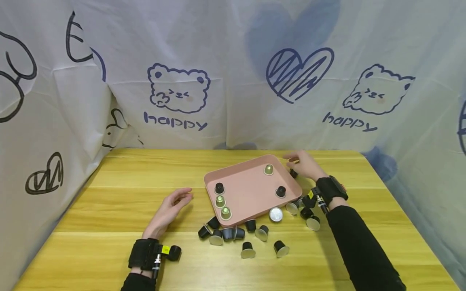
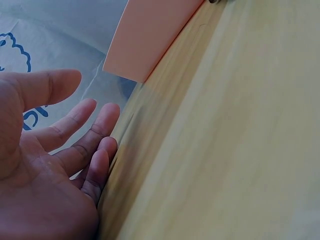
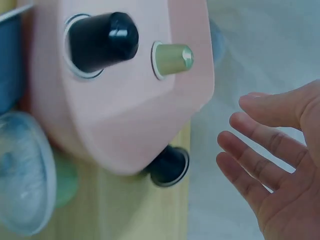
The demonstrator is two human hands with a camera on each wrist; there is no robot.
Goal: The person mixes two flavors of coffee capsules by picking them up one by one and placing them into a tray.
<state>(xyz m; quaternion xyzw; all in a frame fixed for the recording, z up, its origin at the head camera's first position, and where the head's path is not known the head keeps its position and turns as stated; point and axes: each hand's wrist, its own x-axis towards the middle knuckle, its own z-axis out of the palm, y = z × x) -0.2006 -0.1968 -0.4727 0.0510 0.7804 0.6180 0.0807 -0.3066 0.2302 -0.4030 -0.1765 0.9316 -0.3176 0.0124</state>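
Note:
A pink tray (image 1: 247,194) holds upright coffee capsules. A black capsule (image 1: 219,188) and two green ones stand along its left side; a green capsule (image 1: 268,169) and a black capsule (image 1: 280,191) stand toward the right. Beyond the tray's far right corner is my right hand (image 1: 306,165), holding nothing, its fingers apart in the right wrist view. Close by it, a black capsule (image 3: 170,166) lies against the tray's outer wall. To the left of the tray my left hand (image 1: 169,212) is held with fingers loosely bent and nothing in them, near the tray's pink wall (image 2: 145,40).
Several loose capsules lie along the tray's near side, among them a black capsule (image 1: 248,249) and a capsule with its silver lid up (image 1: 276,214). More cluster below the right wrist, including a black capsule (image 1: 313,222). A printed curtain (image 1: 233,101) hangs behind the wooden table (image 1: 109,210).

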